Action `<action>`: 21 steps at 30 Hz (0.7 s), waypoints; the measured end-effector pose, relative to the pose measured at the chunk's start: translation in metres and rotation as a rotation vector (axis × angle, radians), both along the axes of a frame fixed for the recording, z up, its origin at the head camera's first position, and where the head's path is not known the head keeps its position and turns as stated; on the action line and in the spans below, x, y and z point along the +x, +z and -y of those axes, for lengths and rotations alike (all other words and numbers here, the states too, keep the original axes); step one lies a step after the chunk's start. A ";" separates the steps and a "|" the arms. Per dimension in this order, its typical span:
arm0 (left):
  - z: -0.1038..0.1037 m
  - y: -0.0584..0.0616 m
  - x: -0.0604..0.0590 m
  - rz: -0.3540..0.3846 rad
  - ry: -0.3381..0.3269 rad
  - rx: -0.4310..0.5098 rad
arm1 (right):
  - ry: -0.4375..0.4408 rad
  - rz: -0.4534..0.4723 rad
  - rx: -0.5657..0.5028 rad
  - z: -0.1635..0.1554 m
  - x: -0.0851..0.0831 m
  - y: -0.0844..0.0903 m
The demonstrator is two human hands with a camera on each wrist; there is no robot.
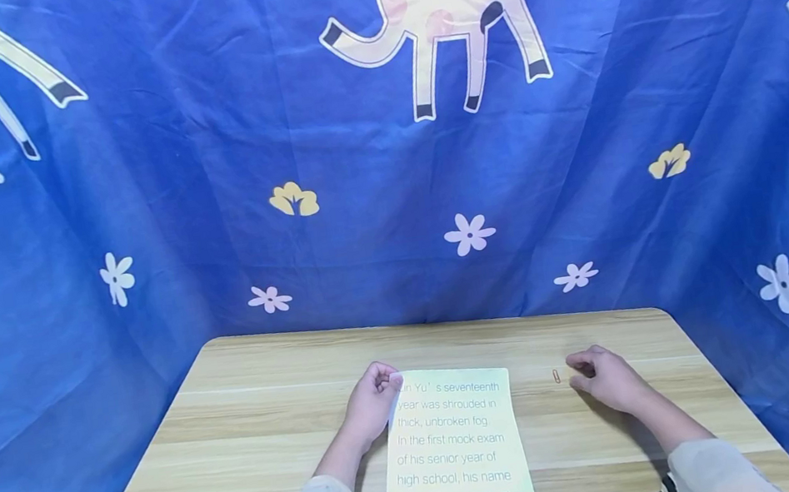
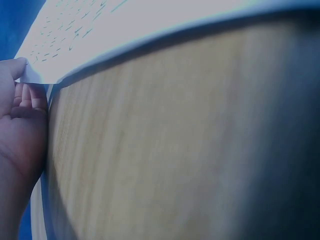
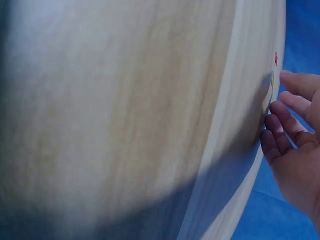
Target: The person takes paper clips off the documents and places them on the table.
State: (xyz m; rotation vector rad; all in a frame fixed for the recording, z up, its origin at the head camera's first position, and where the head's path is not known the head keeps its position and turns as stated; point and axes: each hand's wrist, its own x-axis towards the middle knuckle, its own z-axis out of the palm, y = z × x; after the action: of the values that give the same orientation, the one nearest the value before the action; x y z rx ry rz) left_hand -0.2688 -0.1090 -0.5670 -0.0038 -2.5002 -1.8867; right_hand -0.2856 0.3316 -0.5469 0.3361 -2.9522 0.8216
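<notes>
Left hand point(image 1: 371, 405): rests on the wooden surface point(image 1: 254, 434) at the upper left corner of the printed sheet point(image 1: 458, 460); its grip pinches that corner, fingers curled over the edge. The left wrist view shows the thumb on top of the corner and the fingers point(image 2: 27, 95) tucked under it, the corner lifted a little off the wood.

Right hand point(image 1: 610, 378): lies on the surface to the right of the sheet, well apart from it; its grip is released, fingers loosely bent and holding nothing.

Printed sheet: pale yellow paper with lines of large English text, lying lengthwise in the middle of the surface between the two hands, its lower end running out of the bottom of the head view.

Paper clip point(image 1: 556, 376): small, orange-red, flat on the wood just left of the right hand's fingertips, not touching them; in the right wrist view it shows as a red speck point(image 3: 276, 58) beyond the fingers point(image 3: 280, 127).

Backdrop point(image 1: 204, 180): blue cloth with white flowers and cartoon animals, hung behind and beside the surface.
</notes>
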 end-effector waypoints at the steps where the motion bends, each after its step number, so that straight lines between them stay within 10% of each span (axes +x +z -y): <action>1: 0.000 0.000 0.000 0.000 0.000 0.002 | -0.004 -0.002 -0.013 -0.001 0.000 0.000; 21: 0.000 -0.003 -0.001 -0.005 0.024 0.000 | -0.129 0.182 -0.579 0.017 0.031 0.027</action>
State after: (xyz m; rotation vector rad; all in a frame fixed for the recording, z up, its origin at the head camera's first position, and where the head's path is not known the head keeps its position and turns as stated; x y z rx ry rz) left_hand -0.2694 -0.1086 -0.5703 0.0207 -2.4854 -1.8757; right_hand -0.2542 0.3146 -0.5201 0.0344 -2.6720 1.6885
